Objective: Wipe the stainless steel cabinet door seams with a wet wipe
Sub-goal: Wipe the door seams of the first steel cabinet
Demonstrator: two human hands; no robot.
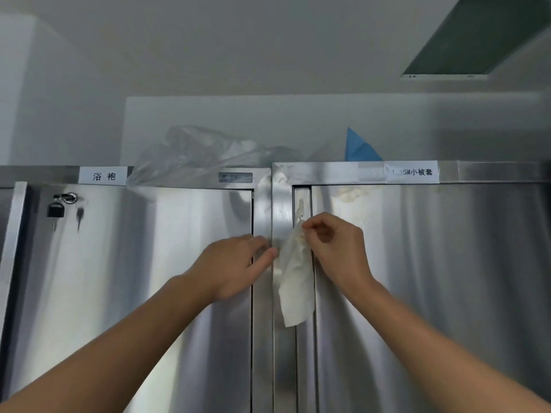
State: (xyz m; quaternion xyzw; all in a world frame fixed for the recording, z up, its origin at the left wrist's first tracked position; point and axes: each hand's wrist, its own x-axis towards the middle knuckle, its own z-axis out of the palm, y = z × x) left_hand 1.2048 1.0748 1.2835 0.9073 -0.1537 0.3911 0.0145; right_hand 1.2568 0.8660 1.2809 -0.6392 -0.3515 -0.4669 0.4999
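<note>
The right hand [334,248] pinches a wet wipe [295,281] against the cabinet door seam [295,353]. The left hand [235,263] touches its edge.

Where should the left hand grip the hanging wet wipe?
Pinch its left edge just below the top, coming from the left: the wet wipe hangs limp from the right hand pinching its top, leaving that edge free and nearest the left hand.
</note>
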